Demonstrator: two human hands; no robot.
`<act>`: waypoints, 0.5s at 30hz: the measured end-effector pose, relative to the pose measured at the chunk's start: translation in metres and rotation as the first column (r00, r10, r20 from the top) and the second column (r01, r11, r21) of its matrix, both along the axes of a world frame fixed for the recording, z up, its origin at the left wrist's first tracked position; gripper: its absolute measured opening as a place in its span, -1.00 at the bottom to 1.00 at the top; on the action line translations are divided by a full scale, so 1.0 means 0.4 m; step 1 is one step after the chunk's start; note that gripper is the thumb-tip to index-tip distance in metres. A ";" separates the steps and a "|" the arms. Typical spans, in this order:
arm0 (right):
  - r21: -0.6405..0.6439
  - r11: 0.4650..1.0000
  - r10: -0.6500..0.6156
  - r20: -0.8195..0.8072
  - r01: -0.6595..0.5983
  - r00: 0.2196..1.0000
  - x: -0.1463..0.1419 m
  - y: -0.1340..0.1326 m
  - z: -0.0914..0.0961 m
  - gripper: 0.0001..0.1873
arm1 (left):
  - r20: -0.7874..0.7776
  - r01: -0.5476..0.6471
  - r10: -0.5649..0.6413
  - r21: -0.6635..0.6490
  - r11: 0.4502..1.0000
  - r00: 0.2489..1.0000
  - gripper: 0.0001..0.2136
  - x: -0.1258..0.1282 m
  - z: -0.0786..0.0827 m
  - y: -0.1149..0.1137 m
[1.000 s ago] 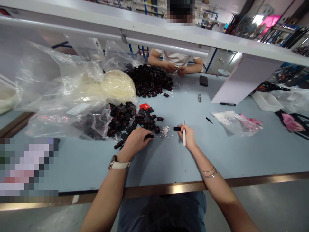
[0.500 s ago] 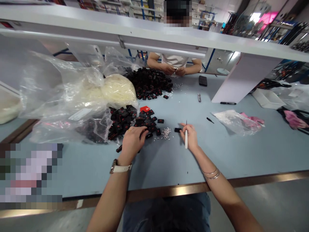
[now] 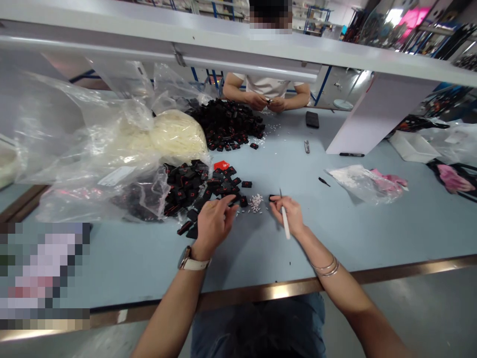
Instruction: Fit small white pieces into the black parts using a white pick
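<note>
Head view showed a small black part [image 3: 274,198] on the blue table [image 3: 372,238], touching the right hand [image 3: 288,215], whose fingers were curled around a thin white-handled tool [image 3: 284,222] pointing upward. Just left lay a scatter of tiny white pieces [image 3: 255,203]. The left hand [image 3: 215,222], fingers loosely bent, pinched at the edge of a pile of black parts [image 3: 208,186] spilling from a clear plastic bag [image 3: 100,149]. Judging by this, a fresh part was being picked; next, it would need steadying against the tool tip.
</note>
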State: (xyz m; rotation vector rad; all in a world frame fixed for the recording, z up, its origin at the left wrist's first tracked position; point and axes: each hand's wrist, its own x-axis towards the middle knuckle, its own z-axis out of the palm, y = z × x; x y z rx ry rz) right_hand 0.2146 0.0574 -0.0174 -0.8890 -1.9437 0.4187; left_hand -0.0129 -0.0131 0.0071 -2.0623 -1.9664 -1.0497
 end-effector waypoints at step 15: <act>-0.217 0.958 0.235 0.218 -0.188 0.947 -0.045 -0.010 -0.061 -0.80 | 0.029 0.172 -0.175 -0.392 0.904 0.984 -0.70 0.034 -0.043 0.005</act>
